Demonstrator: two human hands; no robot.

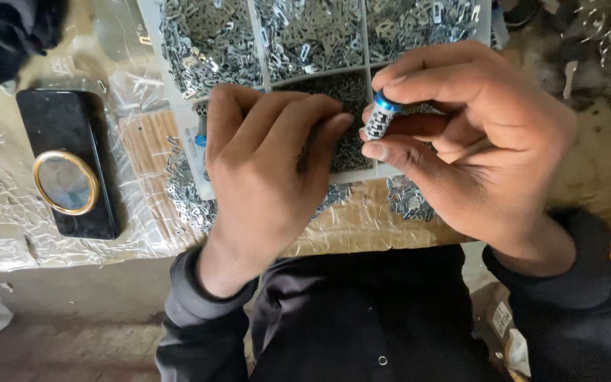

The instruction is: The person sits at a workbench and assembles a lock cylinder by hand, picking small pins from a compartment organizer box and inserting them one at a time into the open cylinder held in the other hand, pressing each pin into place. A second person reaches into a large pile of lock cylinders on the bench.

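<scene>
— Dark sleeves (199, 311) and a dark jacket fill the bottom of the frame, closest to the lens. What are the hands doing above them?

— Right hand (475, 141), right of centre, pinches a small cylinder (380, 117) with a blue cap between thumb and forefinger. Its fingers are closed on it; the other fingers curl loosely behind. Small metal pieces seem to be stacked on the cylinder, though it is too small to be sure.

— And the left?

— Left hand (266, 163) sits at centre, back to the camera, wrist bent down, fingertips bunched together and pointing toward the cylinder. Whether it holds a piece between those fingertips I cannot tell; the tips hide it.

— Where is all this happening?

— Over a white tray (178, 106) with dividers, at upper centre. Its compartments are heaped with small silvery metal parts (206, 35). More parts lie spilled on the plastic-wrapped table (362, 226) just below the tray's edge.

— What could go wrong?

— I'd judge the grip on the cylinder is light, at the fingertips only. A nudge from the left hand could twist it loose, and it would drop into the heaped parts. Any piece in the left fingertips could slip and be lost among the identical ones beneath.

— Anything else nearby?

— A black phone (68, 163) with a gold ring lies at left on the table, well apart from both hands.
</scene>
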